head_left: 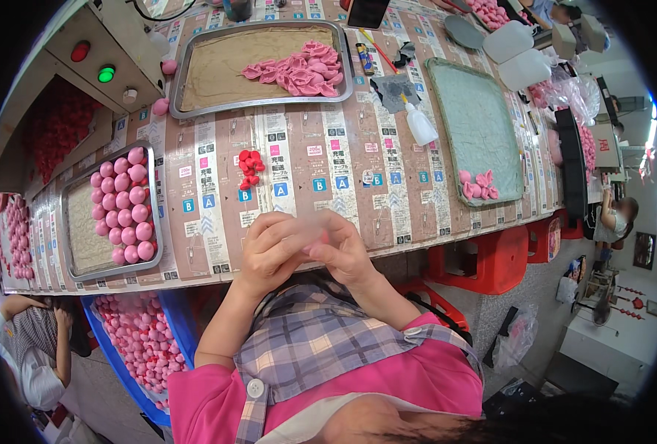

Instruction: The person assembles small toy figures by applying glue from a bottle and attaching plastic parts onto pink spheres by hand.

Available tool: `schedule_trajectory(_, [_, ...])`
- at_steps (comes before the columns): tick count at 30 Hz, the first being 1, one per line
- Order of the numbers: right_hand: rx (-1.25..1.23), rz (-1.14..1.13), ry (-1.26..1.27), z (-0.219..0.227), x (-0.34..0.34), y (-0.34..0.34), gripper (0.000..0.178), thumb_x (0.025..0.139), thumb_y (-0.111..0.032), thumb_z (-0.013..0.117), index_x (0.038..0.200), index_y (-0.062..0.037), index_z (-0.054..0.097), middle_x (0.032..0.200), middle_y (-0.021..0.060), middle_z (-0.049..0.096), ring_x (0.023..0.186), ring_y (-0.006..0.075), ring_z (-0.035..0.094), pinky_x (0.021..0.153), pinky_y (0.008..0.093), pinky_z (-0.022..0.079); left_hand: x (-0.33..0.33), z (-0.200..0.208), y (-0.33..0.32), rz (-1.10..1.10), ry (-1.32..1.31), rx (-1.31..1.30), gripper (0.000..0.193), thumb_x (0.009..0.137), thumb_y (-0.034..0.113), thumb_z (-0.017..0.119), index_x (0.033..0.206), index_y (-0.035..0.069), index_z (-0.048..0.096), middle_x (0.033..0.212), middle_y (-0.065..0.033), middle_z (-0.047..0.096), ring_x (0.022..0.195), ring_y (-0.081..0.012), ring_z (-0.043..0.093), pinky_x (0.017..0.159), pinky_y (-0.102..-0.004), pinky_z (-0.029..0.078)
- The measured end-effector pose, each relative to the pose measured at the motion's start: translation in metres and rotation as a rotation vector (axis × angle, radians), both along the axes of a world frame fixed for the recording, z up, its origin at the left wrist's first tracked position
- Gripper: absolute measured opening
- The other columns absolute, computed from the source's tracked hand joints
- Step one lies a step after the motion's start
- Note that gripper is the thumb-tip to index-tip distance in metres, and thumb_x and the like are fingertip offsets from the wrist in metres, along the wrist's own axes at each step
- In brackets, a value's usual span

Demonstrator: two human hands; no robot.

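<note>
Just in front of my body, at the table's near edge, my left hand [271,250] and my right hand [343,250] meet with fingers curled inward. A bit of pink or red shows between the fingertips, blurred and mostly covered, so its kind cannot be made out. Beyond my hands lies a small pile of red pieces [251,169] on the printed table covering. To the left, rows of round pink balls [125,196] fill the right part of a metal tray [77,244]. Pink petal-like pieces [306,70] are heaped in a larger metal tray [195,107] farther back.
A greenish tray [480,118] on the right carries a few pink pieces [479,185]. Near it lies a white squeeze bottle [420,124]. A machine with a green light [106,73] stands far left. Below are a blue crate [105,337] of pink parts and red stools [484,263].
</note>
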State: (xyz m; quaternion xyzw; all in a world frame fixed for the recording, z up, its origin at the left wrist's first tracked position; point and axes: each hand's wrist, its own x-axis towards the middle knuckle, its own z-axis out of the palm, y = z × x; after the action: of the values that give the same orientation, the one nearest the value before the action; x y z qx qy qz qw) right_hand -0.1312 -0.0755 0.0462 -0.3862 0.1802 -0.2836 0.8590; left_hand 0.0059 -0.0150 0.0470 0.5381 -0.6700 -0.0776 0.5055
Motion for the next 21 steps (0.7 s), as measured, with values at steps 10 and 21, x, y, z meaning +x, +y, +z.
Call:
schedule_trajectory(10, [0.063,0.021,0.016,-0.002,0.003,0.001,0.027,0.075,-0.009,0.062,0.097,-0.0029,0.049,0.089,0.0024,0.053,0.085,0.0094,0.052,0.075,0.0223,0.044,0.003,0.000,-0.002,-0.049,0.155,0.050,0.033,0.059,0.010,0.067,0.091,0.007,0.059,0.093,-0.0056,0.057,0.083,-0.0255,0.052,0.071,-0.0342,0.042])
schedule_trajectory(21, [0.127,-0.011,0.025,0.000,0.006,0.004,0.032,0.074,-0.012,0.064,0.101,-0.0046,0.047,0.090,0.0026,0.054,0.081,0.0090,0.053,0.071,0.0206,0.045,0.005,-0.003,0.001,-0.069,0.213,0.116,0.031,0.069,0.020,0.065,0.096,0.008,0.056,0.103,-0.0109,0.054,0.093,-0.0267,0.050,0.079,-0.0362,0.038])
